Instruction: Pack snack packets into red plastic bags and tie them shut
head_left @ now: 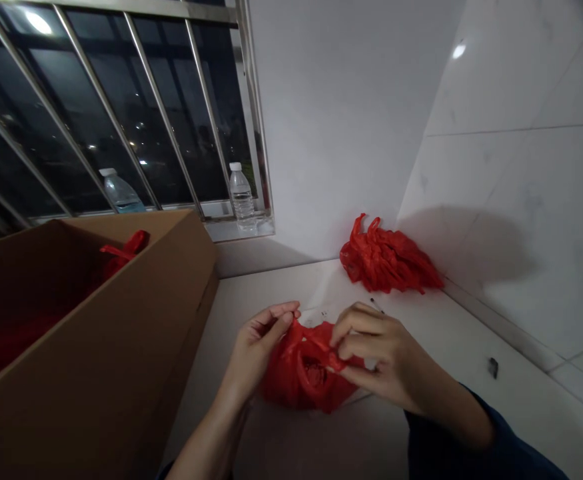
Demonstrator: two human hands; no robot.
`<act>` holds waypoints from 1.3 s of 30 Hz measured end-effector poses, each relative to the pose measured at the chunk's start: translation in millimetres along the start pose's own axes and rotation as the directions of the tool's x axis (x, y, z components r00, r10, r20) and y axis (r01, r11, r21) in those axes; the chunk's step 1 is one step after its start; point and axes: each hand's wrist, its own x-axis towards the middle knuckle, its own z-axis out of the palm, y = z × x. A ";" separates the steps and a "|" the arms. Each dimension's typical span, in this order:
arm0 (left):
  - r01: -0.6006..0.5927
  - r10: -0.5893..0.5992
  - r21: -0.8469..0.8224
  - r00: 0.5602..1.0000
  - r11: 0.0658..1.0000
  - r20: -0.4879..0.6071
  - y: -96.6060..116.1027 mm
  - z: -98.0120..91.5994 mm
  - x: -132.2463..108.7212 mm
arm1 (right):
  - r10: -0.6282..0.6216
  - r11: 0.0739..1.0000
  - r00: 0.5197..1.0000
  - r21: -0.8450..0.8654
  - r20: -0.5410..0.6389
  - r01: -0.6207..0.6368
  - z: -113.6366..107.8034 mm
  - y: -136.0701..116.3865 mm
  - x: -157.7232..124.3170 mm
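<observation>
A small red plastic bag point(301, 373) lies on the white counter point(471, 373) in front of me, its mouth partly open with something dark red inside. My left hand point(258, 343) pinches the bag's left edge with thumb and fingers. My right hand point(376, 353) is closed on the bag's right handle strip, fingers curled. A second red plastic bag point(386, 257), tied and crumpled, rests farther back against the tiled wall.
A large open cardboard box point(121, 333) stands at the left with more red bags point(121, 253) inside. Two clear water bottles point(242, 197) stand on the barred window sill. A small dark object point(494, 367) lies on the counter at the right.
</observation>
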 end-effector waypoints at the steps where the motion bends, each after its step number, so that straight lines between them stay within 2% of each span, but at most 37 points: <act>1: -0.006 0.005 -0.032 0.999 0.999 -0.035 -2.7 -4.1 4.4 | 0.002 1.000 0.998 0.015 0.067 -0.003 -5.1 -3.7 -2.6; 4: -0.053 0.044 -0.057 0.988 0.997 -0.149 -13.3 -18.1 20.5 | 0.039 0.996 0.971 0.068 0.238 -0.056 -19.3 -11.2 -9.4; 7: -0.093 0.091 0.000 0.972 0.996 -0.215 -19.3 -24.9 27.5 | 0.072 0.981 0.956 0.151 0.283 -0.119 -26.6 -9.9 -12.4; 9: -0.158 0.173 0.092 0.965 0.983 -0.198 -14.4 -21.2 19.3 | 0.128 0.956 0.954 0.223 0.272 -0.192 -24.2 -5.8 -10.6; 11: -0.254 0.284 0.220 0.952 0.942 -0.116 -1.8 -11.8 1.2 | 0.216 0.914 0.959 0.306 0.184 -0.264 -15.0 -1.7 -5.5; 13: -0.347 0.358 0.350 0.933 0.870 0.036 13.8 -0.4 -20.7 | 0.298 0.856 0.952 0.422 0.067 -0.298 -0.9 1.5 1.5; 14: -0.377 0.353 0.406 0.926 0.832 0.135 20.6 4.6 -30.6 | 0.330 0.813 0.943 0.495 0.041 -0.306 6.9 2.7 5.0; 16: -0.425 0.339 0.449 0.903 0.786 0.263 28.2 11.0 -44.1 | 0.385 0.693 0.920 0.637 0.067 -0.336 21.5 5.1 10.8; 18: -0.460 0.352 0.431 0.884 0.777 0.309 25.9 12.2 -47.3 | 0.446 0.560 0.891 0.749 0.087 -0.354 33.0 7.3 14.2; 20: -0.480 0.348 0.417 0.868 0.772 0.355 15.5 10.3 -42.2 | 0.508 0.462 0.861 0.839 0.015 -0.287 40.8 8.9 15.3; 22: -0.468 0.275 0.457 0.862 0.757 0.426 1.5 8.5 -33.3 | 0.547 0.400 0.834 0.897 -0.068 -0.189 45.1 9.2 15.0; 24: -0.437 0.182 0.520 0.864 0.734 0.470 -11.1 8.2 -24.5 | 0.550 0.374 0.829 0.917 -0.099 -0.139 45.5 8.3 13.9; 26: -0.413 0.139 0.552 0.872 0.724 0.470 -18.8 8.2 -17.8 | 0.526 0.428 0.841 0.894 -0.125 -0.135 41.3 7.6 12.1; 28: -0.398 0.159 0.542 0.887 0.740 0.434 -21.2 7.2 -13.6 | 0.462 0.563 0.874 0.812 -0.154 -0.155 34.1 8.6 10.0; 29: -0.382 0.179 0.524 0.900 0.761 0.397 -20.8 6.5 -12.5 | 0.419 0.638 0.897 0.748 -0.142 -0.180 31.0 10.0 8.8; 31: -0.318 0.192 0.456 0.934 0.831 0.302 -18.6 5.9 -11.6 | 0.334 0.758 0.942 0.600 -0.022 -0.255 30.0 14.5 6.9; 34: -0.193 0.122 0.318 0.966 0.929 0.228 -14.8 8.9 -12.6 | 0.247 0.837 0.946 0.446 0.208 -0.317 47.8 24.5 6.1; 37: -0.141 0.083 0.251 0.970 0.958 0.228 -11.3 13.9 -13.9 | 0.205 0.871 0.936 0.383 0.285 -0.307 75.9 37.4 7.9; 39: -0.134 0.077 0.234 0.969 0.963 0.236 -8.7 15.0 -13.8 | 0.253 0.898 0.922 0.283 0.294 -0.336 86.9 46.7 9.3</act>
